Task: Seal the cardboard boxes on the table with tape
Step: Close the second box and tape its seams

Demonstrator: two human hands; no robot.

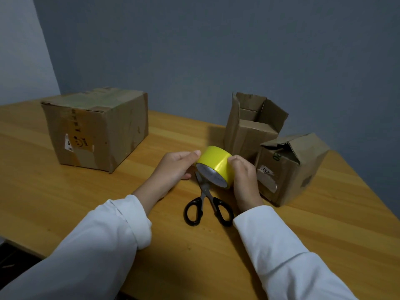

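A yellow tape roll [214, 162] is held just above the wooden table between both hands. My left hand [176, 167] grips its left side, thumb on top. My right hand [243, 177] curls round its right side. Black-handled scissors [207, 204] lie shut on the table directly under the roll. A large closed cardboard box [97, 128] with old tape stands at the back left. A tall narrow box [249, 126] with its top flaps open stands at the back right. A smaller crumpled box [290, 169], its flaps loosely folded over, sits right beside my right hand.
The wooden table [65, 202] has its near edge at the lower left and its right edge running diagonally at the far right. A grey-blue wall rises behind the boxes. White sleeves cover both forearms.
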